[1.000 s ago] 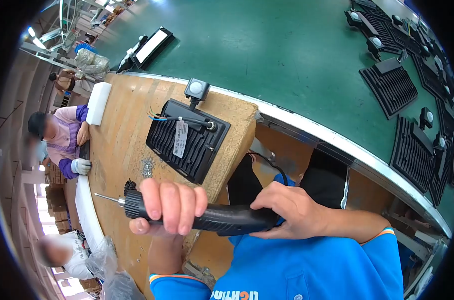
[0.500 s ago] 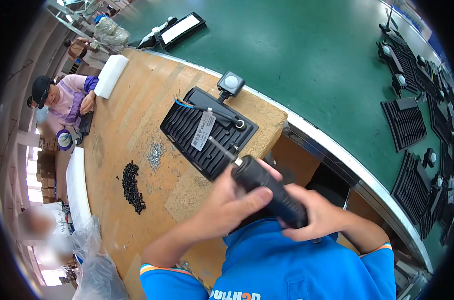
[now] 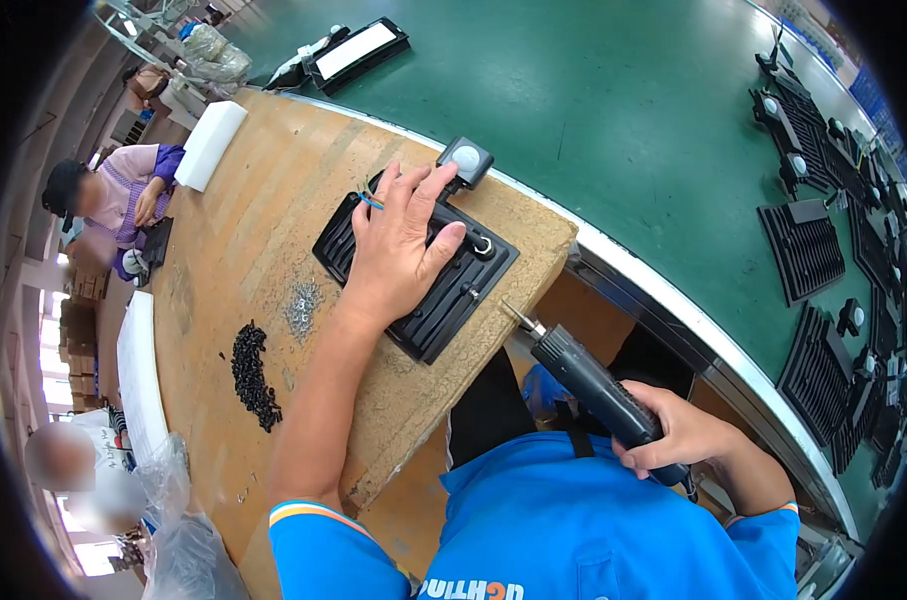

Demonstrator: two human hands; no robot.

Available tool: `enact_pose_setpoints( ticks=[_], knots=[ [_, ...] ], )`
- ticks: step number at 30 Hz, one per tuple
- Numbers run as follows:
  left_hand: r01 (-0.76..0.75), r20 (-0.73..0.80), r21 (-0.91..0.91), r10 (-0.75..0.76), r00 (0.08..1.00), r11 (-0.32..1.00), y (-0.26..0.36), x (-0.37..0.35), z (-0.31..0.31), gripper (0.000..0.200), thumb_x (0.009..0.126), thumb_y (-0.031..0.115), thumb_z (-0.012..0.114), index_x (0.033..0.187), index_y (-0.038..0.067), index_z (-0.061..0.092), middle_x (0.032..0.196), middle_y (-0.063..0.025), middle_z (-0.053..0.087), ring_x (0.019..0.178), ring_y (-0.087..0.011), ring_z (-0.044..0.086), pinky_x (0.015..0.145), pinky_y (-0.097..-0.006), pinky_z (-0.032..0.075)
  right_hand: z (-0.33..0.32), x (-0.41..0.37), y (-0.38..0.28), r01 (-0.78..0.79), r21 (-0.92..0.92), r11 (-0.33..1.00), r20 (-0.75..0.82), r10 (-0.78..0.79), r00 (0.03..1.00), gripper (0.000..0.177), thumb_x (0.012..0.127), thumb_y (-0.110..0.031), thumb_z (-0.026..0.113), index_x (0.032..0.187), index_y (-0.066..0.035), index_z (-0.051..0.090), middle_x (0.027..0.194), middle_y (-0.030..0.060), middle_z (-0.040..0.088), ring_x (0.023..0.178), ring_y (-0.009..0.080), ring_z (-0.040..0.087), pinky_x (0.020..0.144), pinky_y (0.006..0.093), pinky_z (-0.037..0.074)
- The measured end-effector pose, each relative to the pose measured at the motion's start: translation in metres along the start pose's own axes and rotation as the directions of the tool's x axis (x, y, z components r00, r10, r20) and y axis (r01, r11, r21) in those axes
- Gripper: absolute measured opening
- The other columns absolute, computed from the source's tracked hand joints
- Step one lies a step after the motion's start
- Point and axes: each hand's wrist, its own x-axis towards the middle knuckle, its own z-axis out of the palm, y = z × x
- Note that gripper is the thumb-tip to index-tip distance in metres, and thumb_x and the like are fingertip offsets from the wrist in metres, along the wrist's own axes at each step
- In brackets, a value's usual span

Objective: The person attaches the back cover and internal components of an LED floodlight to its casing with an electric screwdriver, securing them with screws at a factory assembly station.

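My left hand [image 3: 399, 245] lies with spread fingers over a black ribbed lamp housing [image 3: 444, 310] on the wooden table. Its fingertips are near the blue and brown wires [image 3: 371, 200] and the square sensor with a white dome [image 3: 465, 160]; whether they touch these I cannot tell. The label on the housing is hidden under the hand. In my right hand [image 3: 674, 430] is a black electric screwdriver [image 3: 594, 385], its bit pointing up and left beside the table's corner.
Black screws [image 3: 254, 378] and small silver screws [image 3: 302, 308] lie in piles on the wooden table [image 3: 274, 170]. Several housings [image 3: 809, 250] rest on the green surface [image 3: 614, 110] at right. A co-worker [image 3: 114, 200] sits at the left, near white foam [image 3: 210, 145].
My left hand has let go of the screwdriver and moved up over the housing. My right hand has drawn the screwdriver slightly right and down, away from the housing.
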Motion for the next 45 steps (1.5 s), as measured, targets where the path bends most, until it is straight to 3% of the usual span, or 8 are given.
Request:
enact_pose_setpoints(
  ticks=[21, 33, 35, 38, 45],
  knots=[
    [0.038, 0.014, 0.018, -0.038, 0.999, 0.999, 0.003, 0.0, -0.001, 0.055, 0.088, 0.048, 0.049, 0.136, 0.025, 0.037, 0.127, -0.0117, 0.045, 0.129, -0.0373, 0.031, 0.101, -0.058, 0.02, 0.007, 0.013, -0.012, -0.057, 0.073, 0.996, 0.064, 0.052, 0.997, 0.054, 0.066, -0.001, 0.067, 0.114, -0.001, 0.04, 0.076, 0.008, 0.057, 0.057, 0.0136, 0.058, 0.053, 0.0259, 0.049],
    [-0.002, -0.01, 0.056, 0.003, 1.0, 0.998, 0.002, 0.001, 0.002, 0.056, 0.088, 0.046, 0.048, 0.137, 0.024, 0.035, 0.125, -0.0115, 0.046, 0.127, -0.0379, 0.031, 0.1, -0.0584, 0.021, 0.009, 0.016, -0.014, -0.088, 0.053, 0.995, 0.075, 0.084, 0.994, 0.049, 0.074, -0.003, 0.064, 0.116, -0.001, 0.039, 0.075, 0.0079, 0.056, 0.057, 0.0136, 0.058, 0.053, 0.0259, 0.048],
    [-0.01, -0.023, 0.063, 0.011, 1.0, 0.998, 0.003, 0.0, 0.002, 0.056, 0.088, 0.046, 0.049, 0.137, 0.023, 0.035, 0.124, -0.0112, 0.047, 0.126, -0.0386, 0.031, 0.099, -0.0586, 0.022, 0.01, 0.016, -0.012, -0.089, 0.127, 0.988, 0.139, 0.071, 0.988, 0.048, 0.076, -0.004, 0.063, 0.117, -0.001, 0.038, 0.074, 0.0074, 0.055, 0.057, 0.0136, 0.058, 0.053, 0.0259, 0.048],
    [0.011, 0.029, 0.072, -0.013, 0.999, 0.997, 0.005, 0.001, 0.0, 0.056, 0.088, 0.045, 0.049, 0.137, 0.022, 0.034, 0.122, -0.0106, 0.047, 0.124, -0.0398, 0.032, 0.098, -0.0596, 0.024, 0.01, 0.014, -0.018, -0.114, 0.074, 0.991, 0.108, 0.105, 0.989, 0.049, 0.076, -0.004, 0.063, 0.117, -0.001, 0.038, 0.075, 0.0073, 0.056, 0.057, 0.0133, 0.058, 0.053, 0.0256, 0.048],
    [-0.01, -0.029, 0.081, 0.012, 1.0, 0.997, 0.002, 0.0, 0.003, 0.058, 0.087, 0.044, 0.051, 0.138, 0.021, 0.034, 0.119, -0.0101, 0.048, 0.123, -0.0401, 0.033, 0.096, -0.0606, 0.024, 0.009, 0.011, -0.027, -0.145, -0.054, 0.988, 0.02, 0.146, 0.989, 0.048, 0.076, -0.005, 0.064, 0.117, -0.001, 0.038, 0.076, 0.0068, 0.058, 0.058, 0.0122, 0.059, 0.055, 0.025, 0.049]
  ],
)
